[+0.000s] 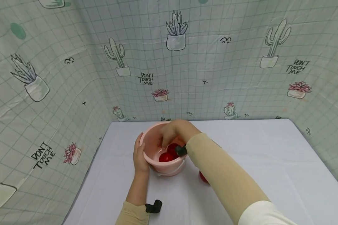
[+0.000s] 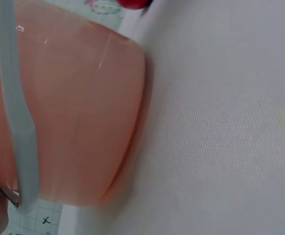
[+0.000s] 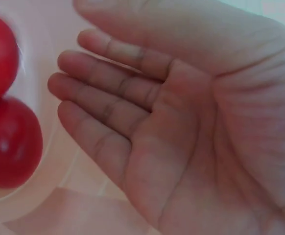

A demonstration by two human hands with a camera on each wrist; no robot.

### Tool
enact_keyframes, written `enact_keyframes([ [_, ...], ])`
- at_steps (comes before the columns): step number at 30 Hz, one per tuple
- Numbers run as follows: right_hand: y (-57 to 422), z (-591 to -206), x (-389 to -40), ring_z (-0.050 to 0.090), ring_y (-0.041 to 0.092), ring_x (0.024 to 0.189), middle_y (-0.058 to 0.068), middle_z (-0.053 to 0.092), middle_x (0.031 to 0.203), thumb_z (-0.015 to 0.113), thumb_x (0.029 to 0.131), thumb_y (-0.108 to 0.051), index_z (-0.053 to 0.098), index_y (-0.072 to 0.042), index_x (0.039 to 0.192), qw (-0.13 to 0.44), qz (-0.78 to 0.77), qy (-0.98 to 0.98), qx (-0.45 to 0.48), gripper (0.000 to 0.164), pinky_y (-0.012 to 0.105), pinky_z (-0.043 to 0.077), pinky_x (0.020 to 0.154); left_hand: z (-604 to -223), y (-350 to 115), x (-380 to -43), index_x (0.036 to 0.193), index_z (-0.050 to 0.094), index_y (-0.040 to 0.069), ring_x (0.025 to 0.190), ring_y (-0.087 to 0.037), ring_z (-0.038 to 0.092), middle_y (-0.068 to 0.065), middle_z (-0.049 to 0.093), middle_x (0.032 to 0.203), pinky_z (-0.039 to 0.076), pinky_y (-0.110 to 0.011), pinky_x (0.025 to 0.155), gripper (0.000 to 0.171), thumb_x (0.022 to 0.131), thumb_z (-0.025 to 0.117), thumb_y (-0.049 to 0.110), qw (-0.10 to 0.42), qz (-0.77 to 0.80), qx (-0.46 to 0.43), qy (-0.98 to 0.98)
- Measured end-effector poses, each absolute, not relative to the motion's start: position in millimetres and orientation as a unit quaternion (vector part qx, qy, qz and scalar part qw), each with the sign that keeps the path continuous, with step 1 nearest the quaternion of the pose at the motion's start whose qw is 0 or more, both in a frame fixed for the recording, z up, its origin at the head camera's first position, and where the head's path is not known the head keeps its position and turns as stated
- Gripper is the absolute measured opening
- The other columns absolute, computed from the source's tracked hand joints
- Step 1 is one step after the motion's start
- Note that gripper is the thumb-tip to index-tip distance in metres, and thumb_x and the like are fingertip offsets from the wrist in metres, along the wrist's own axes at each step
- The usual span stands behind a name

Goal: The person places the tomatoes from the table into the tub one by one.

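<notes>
two red balls (image 1: pixel 166 157), round with no long axis, sit at the near side inside the pink bucket (image 1: pixel 150 143), just off your right hand (image 1: pixel 176 129), the closer one! its fingers (image 3: pixel 98 103) are nearly straight, side by side, holding nothing. your left hand (image 1: pixel 140 157) lies against the bucket's left side; can't tell whether it curls. right of the bucket, your sleeve (image 1: pixel 222 165) half hides a third ball (image 1: pixel 203 177).
</notes>
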State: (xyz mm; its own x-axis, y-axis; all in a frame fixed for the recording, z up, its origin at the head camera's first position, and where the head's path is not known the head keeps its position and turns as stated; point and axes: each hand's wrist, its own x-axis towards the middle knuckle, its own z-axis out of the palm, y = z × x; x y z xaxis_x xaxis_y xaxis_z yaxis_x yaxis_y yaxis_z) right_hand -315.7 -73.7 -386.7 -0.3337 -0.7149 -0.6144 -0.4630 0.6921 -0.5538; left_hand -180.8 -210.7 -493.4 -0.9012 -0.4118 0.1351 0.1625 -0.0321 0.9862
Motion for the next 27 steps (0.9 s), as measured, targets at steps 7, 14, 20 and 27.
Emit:
enact_keyframes([
  [7, -67, -378, -313, 0.048, 0.017, 0.126, -0.008, 0.062, 0.129, 0.072, 0.086, -0.025, 0.064, -0.027, 0.129, 0.442, -0.167, 0.792, -0.386, 0.044, 0.045, 0.045, 0.108, -495, -210, -180, 0.146, 0.044, 0.035, 0.144, -0.012, 0.035, 0.014, 0.042, 0.153, 0.03, -0.046, 0.12, 0.047, 0.1, 0.035, 0.028, 0.198, -0.712, 0.097, -0.667],
  [14, -45, -362, -307, 0.051, 0.011, 0.13, -0.01, 0.058, 0.136, 0.064, 0.092, -0.024, 0.057, -0.023, 0.138, 0.369, -0.165, 0.781, -0.476, 0.046, 0.033, 0.044, 0.109, -492, -210, -181, 0.144, 0.045, 0.039, 0.141, -0.009, 0.037, 0.018, 0.044, 0.151, 0.032, -0.044, 0.119, 0.046, 0.1, 0.035, 0.029, 0.195, -0.715, 0.105, -0.664],
  [20, -5, -352, -296, 0.047, 0.012, 0.136, -0.008, 0.055, 0.144, 0.062, 0.094, -0.031, 0.051, -0.022, 0.144, 0.331, -0.186, 0.784, -0.49, 0.052, 0.035, 0.04, 0.114, -491, -210, -181, 0.143, 0.044, 0.041, 0.14, -0.007, 0.038, 0.018, 0.043, 0.151, 0.033, -0.044, 0.119, 0.045, 0.1, 0.036, 0.031, 0.198, -0.708, 0.107, -0.669],
  [27, 48, -360, -280, 0.046, 0.018, 0.136, -0.012, 0.052, 0.144, 0.062, 0.093, -0.03, 0.051, -0.028, 0.143, 0.297, -0.251, 0.787, -0.479, 0.052, 0.042, 0.042, 0.112, -492, -208, -182, 0.145, 0.044, 0.036, 0.142, -0.01, 0.038, 0.011, 0.042, 0.154, 0.031, -0.044, 0.12, 0.046, 0.101, 0.033, 0.028, 0.197, -0.727, 0.102, -0.65],
])
